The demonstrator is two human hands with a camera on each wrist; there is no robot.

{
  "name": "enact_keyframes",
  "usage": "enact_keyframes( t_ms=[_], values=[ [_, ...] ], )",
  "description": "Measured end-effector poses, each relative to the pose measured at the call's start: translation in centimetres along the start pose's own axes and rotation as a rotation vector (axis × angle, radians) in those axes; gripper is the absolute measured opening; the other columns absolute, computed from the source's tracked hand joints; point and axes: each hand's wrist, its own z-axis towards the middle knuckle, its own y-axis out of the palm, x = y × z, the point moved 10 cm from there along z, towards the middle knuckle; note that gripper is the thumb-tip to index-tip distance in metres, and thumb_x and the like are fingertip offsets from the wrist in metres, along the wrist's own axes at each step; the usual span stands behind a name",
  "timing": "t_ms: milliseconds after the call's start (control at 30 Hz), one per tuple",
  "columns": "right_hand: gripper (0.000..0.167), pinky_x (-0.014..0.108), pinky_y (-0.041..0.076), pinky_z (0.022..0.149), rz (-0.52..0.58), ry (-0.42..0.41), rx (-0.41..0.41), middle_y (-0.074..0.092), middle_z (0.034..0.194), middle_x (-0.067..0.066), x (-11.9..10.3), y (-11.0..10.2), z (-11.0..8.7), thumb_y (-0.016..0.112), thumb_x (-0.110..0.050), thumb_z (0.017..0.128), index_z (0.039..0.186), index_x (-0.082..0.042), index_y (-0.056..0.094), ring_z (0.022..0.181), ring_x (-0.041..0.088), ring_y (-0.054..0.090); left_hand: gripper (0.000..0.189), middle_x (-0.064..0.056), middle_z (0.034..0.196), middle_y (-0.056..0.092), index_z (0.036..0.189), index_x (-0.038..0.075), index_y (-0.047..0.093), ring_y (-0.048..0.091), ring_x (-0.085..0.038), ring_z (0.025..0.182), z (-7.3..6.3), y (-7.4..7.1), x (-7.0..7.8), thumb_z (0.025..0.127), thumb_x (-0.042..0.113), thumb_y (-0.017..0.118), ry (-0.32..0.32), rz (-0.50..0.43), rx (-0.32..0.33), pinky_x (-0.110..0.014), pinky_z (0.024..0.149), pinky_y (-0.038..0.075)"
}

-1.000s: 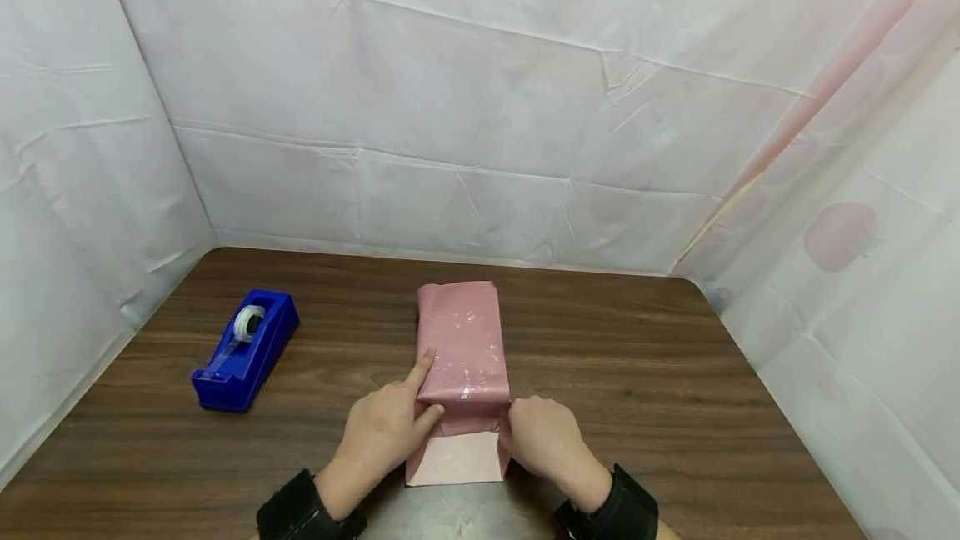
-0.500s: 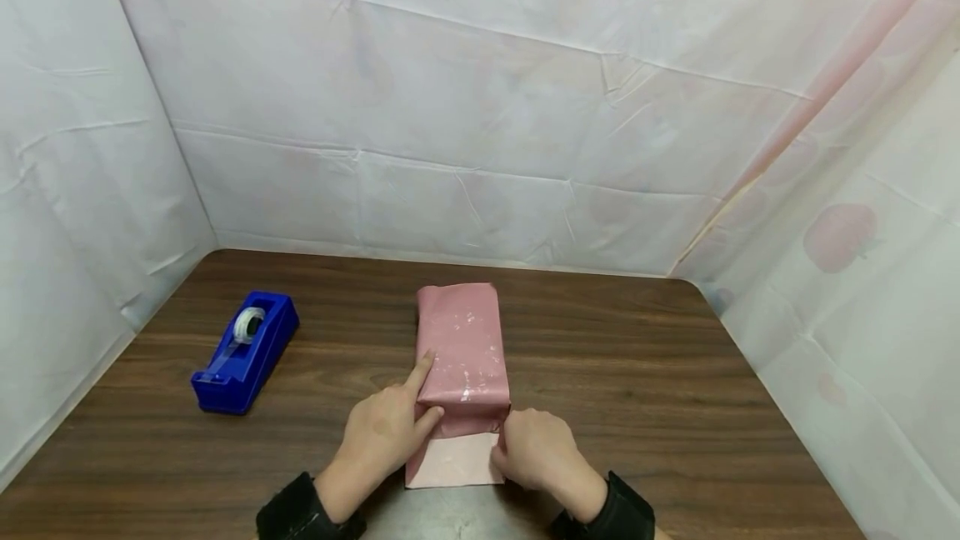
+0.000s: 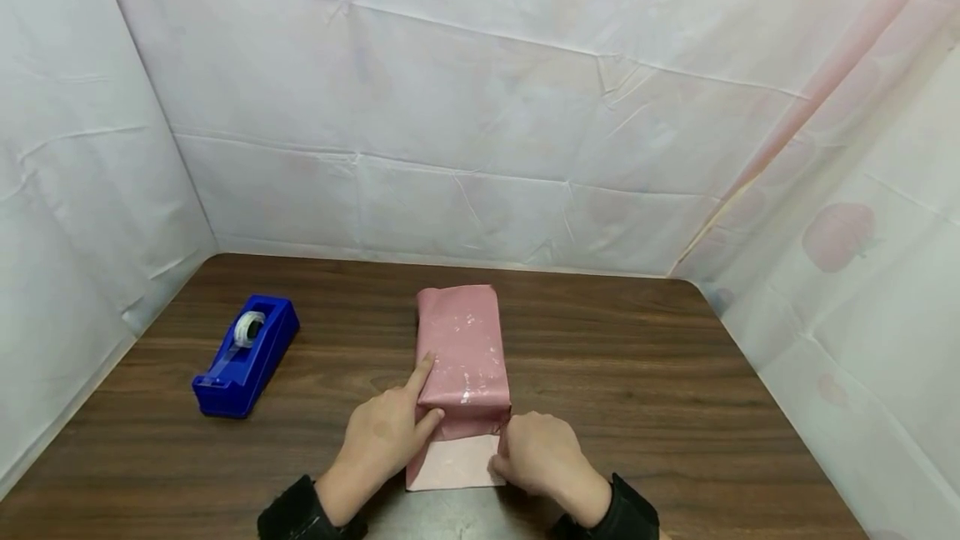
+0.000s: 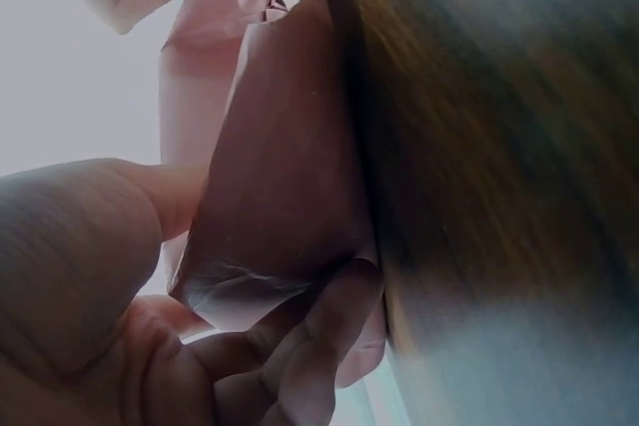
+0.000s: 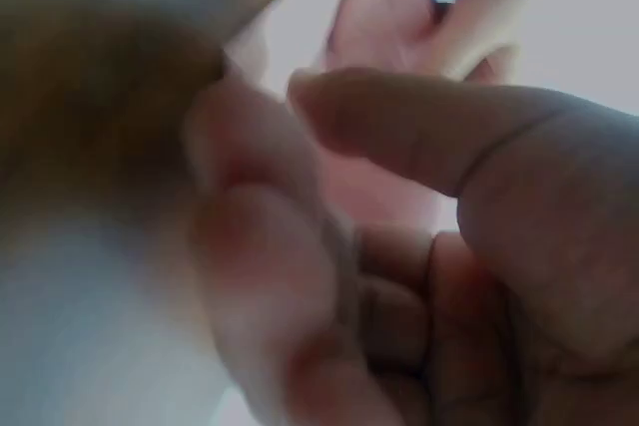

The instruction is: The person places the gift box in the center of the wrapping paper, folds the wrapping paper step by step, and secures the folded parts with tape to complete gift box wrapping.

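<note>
A box-shaped package in shiny pink wrapping paper (image 3: 461, 348) lies on the table, its near end unsealed. From there a flap (image 3: 456, 463) extends toward the person, pale inner side up. My left hand (image 3: 381, 432) holds the package from the left, one finger on top and the thumb at the near end. In the left wrist view, its fingers (image 4: 339, 316) curl against the paper's folded side. My right hand (image 3: 542, 452) has curled fingers and pinches the flap's right edge, the thumb on the pale side. The fingers hide most of that edge in the right wrist view.
A blue tape dispenser (image 3: 246, 357) with a roll of clear tape stands on the left of the dark wooden table (image 3: 637, 357). White cloth (image 3: 465, 107) hangs behind the table and at both sides. Both wrists wear black bands.
My right hand has shifted slightly toward the person along the flap's right edge, and its thumb has come onto the pale side. The left hand and package stay put.
</note>
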Motion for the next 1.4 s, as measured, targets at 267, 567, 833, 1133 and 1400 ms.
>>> enact_keyframes(
  t_ms=[267,567,833,1133,1400],
  values=[
    [0.032,0.028,0.037,0.046,0.005,-0.001,0.326,0.057,0.067,-0.004,1.1,-4.9,0.5,0.08,-0.033,0.074,0.083,-0.014,0.057,0.054,0.012,0.054,0.077,-0.002,0.063,0.056,0.15,0.024,0.035,0.045,-0.012,0.049,-0.1,0.3,-0.1,0.084,0.043,0.07,0.01,-0.017,-0.01,-0.031,0.044,0.034],
    [0.046,0.026,0.043,0.051,-0.032,-0.17,0.344,0.063,0.099,0.003,0.1,-4.0,1.5,0.078,-0.034,0.078,0.118,-0.021,0.061,0.066,0.013,0.059,0.076,0.002,0.056,0.047,0.15,0.023,0.034,0.043,-0.012,0.048,0.2,0.5,-0.1,0.085,0.044,0.069,0.027,-0.037,-0.017,-0.03,0.044,0.033],
    [0.057,0.023,0.033,0.045,0.027,-0.171,0.26,0.06,0.066,-0.001,0.4,-2.3,2.3,0.071,-0.031,0.085,0.138,-0.02,0.051,0.05,0.004,0.043,0.097,0.006,0.051,0.045,0.153,0.023,0.025,0.04,-0.01,0.044,0.1,0.8,0.0,0.073,0.031,0.08,0.049,-0.058,-0.04,-0.028,0.041,0.032],
    [0.083,0.026,0.034,0.042,0.021,-0.165,0.288,0.055,0.056,0.0,0.1,-1.3,2.8,0.08,-0.025,0.075,0.146,-0.024,0.038,0.047,0.008,0.047,0.099,0.0,0.06,0.054,0.151,0.017,0.026,0.043,-0.012,0.047,0.0,0.3,0.1,0.07,0.028,0.081,0.004,-0.034,0.064,-0.031,0.042,0.033],
    [0.093,0.028,0.035,0.044,0.062,-0.142,0.275,0.061,0.063,0.005,-0.2,-1.0,3.1,0.083,-0.014,0.067,0.147,-0.022,0.036,0.05,0.01,0.05,0.103,-0.007,0.075,0.064,0.15,0.014,0.026,0.053,-0.016,0.055,0.2,0.6,-0.5,0.063,0.015,0.081,-0.03,-0.129,0.084,-0.034,0.046,0.038]
  ],
)
